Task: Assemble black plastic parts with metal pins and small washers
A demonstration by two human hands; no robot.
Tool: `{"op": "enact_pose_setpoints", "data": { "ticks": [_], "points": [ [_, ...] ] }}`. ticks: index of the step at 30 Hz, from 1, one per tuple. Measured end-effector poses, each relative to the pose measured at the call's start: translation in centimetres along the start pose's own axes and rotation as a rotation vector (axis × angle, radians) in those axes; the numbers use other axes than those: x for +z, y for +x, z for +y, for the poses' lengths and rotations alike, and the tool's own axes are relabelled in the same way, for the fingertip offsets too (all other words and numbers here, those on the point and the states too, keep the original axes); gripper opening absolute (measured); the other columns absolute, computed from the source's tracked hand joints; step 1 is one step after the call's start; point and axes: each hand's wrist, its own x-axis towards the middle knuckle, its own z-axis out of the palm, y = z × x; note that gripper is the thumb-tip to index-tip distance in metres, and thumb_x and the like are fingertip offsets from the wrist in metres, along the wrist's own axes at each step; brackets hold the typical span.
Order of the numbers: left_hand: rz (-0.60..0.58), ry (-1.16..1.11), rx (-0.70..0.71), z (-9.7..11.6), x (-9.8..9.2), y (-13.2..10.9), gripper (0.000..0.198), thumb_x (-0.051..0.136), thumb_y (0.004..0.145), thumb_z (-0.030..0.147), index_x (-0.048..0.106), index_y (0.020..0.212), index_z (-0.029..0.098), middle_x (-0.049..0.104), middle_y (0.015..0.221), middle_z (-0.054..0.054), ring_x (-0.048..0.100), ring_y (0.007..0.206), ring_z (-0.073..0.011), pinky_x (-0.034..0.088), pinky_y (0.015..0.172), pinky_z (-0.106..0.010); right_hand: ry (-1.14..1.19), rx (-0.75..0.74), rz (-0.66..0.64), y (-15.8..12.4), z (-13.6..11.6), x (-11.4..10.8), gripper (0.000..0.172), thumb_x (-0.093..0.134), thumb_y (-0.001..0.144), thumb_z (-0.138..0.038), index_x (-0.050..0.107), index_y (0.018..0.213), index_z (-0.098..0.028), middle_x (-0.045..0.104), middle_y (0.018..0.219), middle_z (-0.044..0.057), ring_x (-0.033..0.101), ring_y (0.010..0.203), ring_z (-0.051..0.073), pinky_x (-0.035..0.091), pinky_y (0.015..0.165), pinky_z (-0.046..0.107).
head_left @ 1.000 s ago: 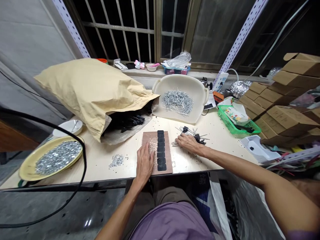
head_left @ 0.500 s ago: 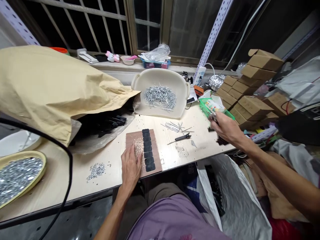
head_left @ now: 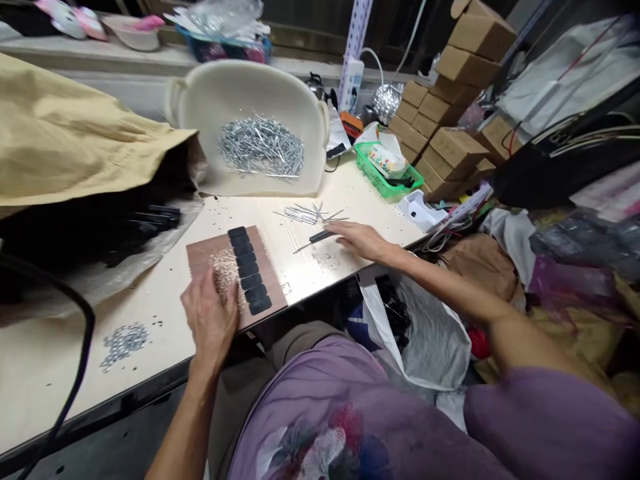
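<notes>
Clip (head_left: 320, 236) lies left-right beside right hand (head_left: 361, 241), grip released; left hand (head_left: 210, 319) flat on board (head_left: 200, 257).

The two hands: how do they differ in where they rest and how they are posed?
The left hand lies on the brown board, beside its row of black pads; the right hand lies on the table, fingertips by a thin black piece. The left hand sits close to the body; the right hand is stretched farther out. Both are palm down and hold nothing.
</notes>
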Motion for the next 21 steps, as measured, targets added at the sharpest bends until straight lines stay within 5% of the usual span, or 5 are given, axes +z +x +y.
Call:
{"op": "enact_pose_setpoints", "data": {
  "ticks": [5, 9, 14, 18, 21],
  "points": [
    [-0.014, 0.018, 0.008, 0.4, 0.1, 0.1, 0.05, 0.041, 0.09, 0.037, 0.043, 0.13, 0.008, 0.051, 0.128, -0.021, 0.042, 0.123, -0.0327, 0.03, 0.103, -0.051, -0.288, -0.141, -0.149, 5.2, -1.7, 4.2, 0.031, 0.034, 0.095, -0.017, 0.047, 0.122, -0.025, 0.057, 0.107, 0.006, 0.046, 0.094, 0.022, 0.035, 0.072, 0.031],
    [-0.004, 0.026, 0.029, 0.4, 0.1, 0.3, 0.05, 0.041, 0.09, 0.038, 0.045, 0.129, 0.006, 0.052, 0.127, -0.021, 0.043, 0.123, -0.0327, 0.03, 0.103, -0.051, -0.315, -0.145, -0.005, 4.3, -1.2, 3.4, 0.029, 0.029, 0.096, -0.016, 0.053, 0.113, -0.02, 0.056, 0.1, 0.007, 0.043, 0.092, 0.021, 0.032, 0.074, 0.032],
    [0.064, -0.015, -0.009, 0.8, -0.8, -0.1, 0.047, 0.043, 0.09, 0.038, 0.05, 0.128, 0.011, 0.052, 0.126, -0.018, 0.043, 0.122, -0.031, 0.032, 0.104, -0.05, -0.079, 0.19, 0.41, -4.7, 0.2, -2.4, 0.035, 0.033, 0.096, -0.023, 0.046, 0.128, -0.02, 0.056, 0.101, 0.007, 0.05, 0.091, 0.017, 0.04, 0.08, 0.03],
    [0.169, -0.138, -0.055, 6.2, -0.6, -3.3, 0.035, 0.04, 0.092, 0.036, 0.061, 0.113, 0.016, 0.06, 0.111, -0.014, 0.052, 0.111, -0.0277, 0.04, 0.095, -0.047, 0.03, 0.654, 0.627, -15.3, 2.0, -2.3, 0.037, 0.04, 0.092, -0.031, 0.051, 0.125, -0.019, 0.058, 0.104, 0.009, 0.054, 0.084, 0.019, 0.045, 0.078, 0.033],
    [-0.4, -0.446, 0.125, 13.1, 2.8, -6.4, 0.044, 0.031, 0.093, 0.043, 0.067, 0.084, 0.02, 0.065, 0.081, -0.008, 0.062, 0.08, -0.0213, 0.048, 0.074, -0.036, 0.579, 0.959, 0.313, -21.6, 2.7, 3.4, 0.037, 0.055, 0.082, -0.036, 0.059, 0.115, -0.019, 0.063, 0.096, 0.008, 0.057, 0.08, 0.02, 0.047, 0.073, 0.034]
  ]
}}
